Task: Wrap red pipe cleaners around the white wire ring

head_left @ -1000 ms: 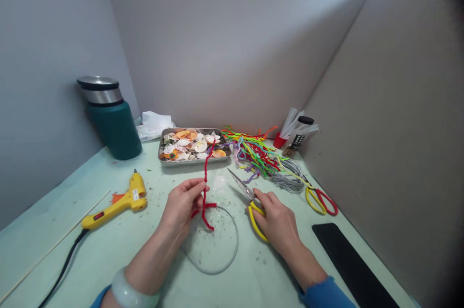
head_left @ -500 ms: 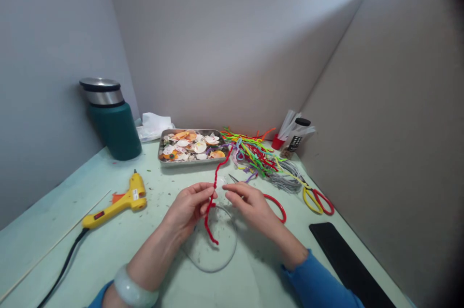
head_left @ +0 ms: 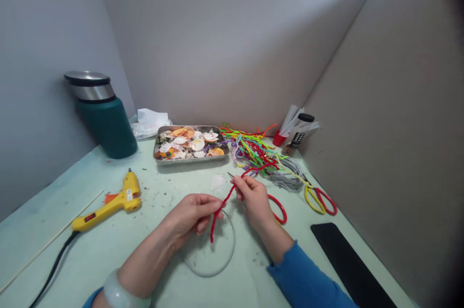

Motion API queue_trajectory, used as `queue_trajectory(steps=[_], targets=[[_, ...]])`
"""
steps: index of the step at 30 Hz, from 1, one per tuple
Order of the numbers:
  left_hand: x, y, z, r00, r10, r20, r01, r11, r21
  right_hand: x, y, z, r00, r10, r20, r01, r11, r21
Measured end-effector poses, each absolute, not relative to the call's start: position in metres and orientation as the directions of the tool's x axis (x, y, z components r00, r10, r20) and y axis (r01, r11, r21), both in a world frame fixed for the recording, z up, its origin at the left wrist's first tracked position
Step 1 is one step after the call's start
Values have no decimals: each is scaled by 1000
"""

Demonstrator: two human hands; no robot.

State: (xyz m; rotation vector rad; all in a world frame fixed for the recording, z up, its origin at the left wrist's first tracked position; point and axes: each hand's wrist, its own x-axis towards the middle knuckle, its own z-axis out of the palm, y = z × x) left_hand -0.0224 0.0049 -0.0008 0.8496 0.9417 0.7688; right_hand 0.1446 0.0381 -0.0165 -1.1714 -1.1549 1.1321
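Note:
My left hand pinches a red pipe cleaner between thumb and fingertips. The short end hangs below the fingers. My right hand grips the same strand farther along, and its long end reaches up and right toward the colourful pile. A grey wire ring hangs at my left fingers, its top partly hidden by them; whether they grip it I cannot tell. Under my right hand lies a pair of scissors, with a red handle and the blade tip showing.
At the back stand a metal tray of seashells and a pile of coloured pipe cleaners beside grey wire. A yellow glue gun and green bottle are left. More scissors and a black strip lie right.
My right hand has closed on the red pipe cleaner, which now slants up to the right instead of standing nearly upright. The view has shifted slightly.

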Motion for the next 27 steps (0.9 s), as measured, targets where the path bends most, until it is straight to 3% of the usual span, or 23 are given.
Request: queue_trajectory(steps=[4, 12, 27], targets=[[-22, 6, -5, 372, 852, -370, -165, 452, 877, 148, 39, -19, 64, 997, 51, -74, 56, -996], [-23, 8, -5, 341, 883, -322, -188, 400, 897, 138, 25, -16, -195, 979, 57, 12, 60, -998], [-20, 5, 2, 309, 882, -357, -123, 409, 904, 139, 26, -20, -82, 988, 132, 66, 138, -988]])
